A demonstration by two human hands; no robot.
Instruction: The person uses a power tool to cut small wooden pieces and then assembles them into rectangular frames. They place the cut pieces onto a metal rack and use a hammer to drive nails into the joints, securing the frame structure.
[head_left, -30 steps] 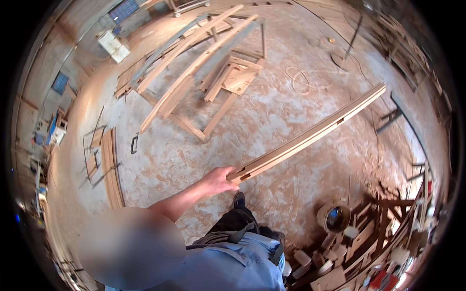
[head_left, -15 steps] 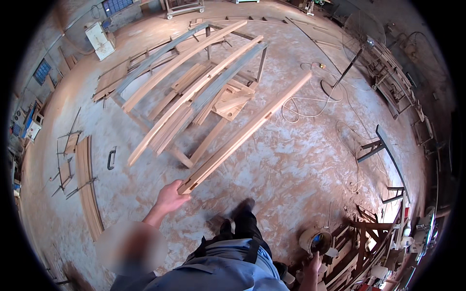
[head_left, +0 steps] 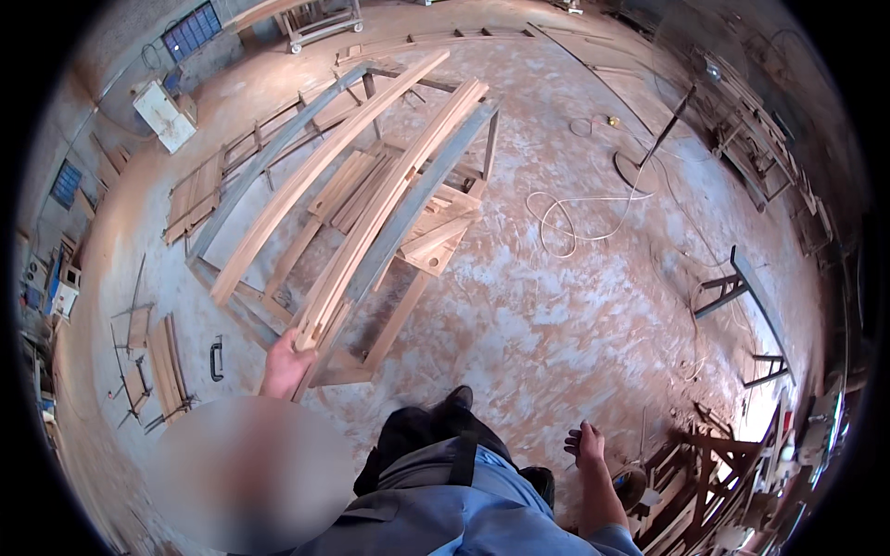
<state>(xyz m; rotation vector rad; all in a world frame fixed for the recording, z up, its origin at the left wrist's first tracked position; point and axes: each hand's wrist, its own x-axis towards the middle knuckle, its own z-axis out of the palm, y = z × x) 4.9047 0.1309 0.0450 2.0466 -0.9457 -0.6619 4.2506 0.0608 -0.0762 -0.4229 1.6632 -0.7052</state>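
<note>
My left hand [head_left: 286, 361] grips the near end of a long wooden plank [head_left: 389, 199]. The plank lies lengthwise on a grey metal frame rack [head_left: 422, 190], beside another long curved plank [head_left: 306, 176] resting on the same rack. Shorter boards [head_left: 436, 236] are stacked on the floor under the rack. My right hand [head_left: 587, 445] hangs low at my side, fingers loosely curled, holding nothing that I can see. My blue sleeves and dark shoes show at the bottom.
A white cable [head_left: 565, 218] loops over the dusty concrete floor. A metal stand [head_left: 742, 287] is at the right, scrap wood pieces [head_left: 714, 482] at lower right, flat boards [head_left: 167, 357] and a black handle [head_left: 216, 357] at the left, a white box [head_left: 165, 113] far left.
The plank, held out to the right a second ago, has swung left and come down onto the rack. My left hand stays on its near end; my right hand has come into view.
</note>
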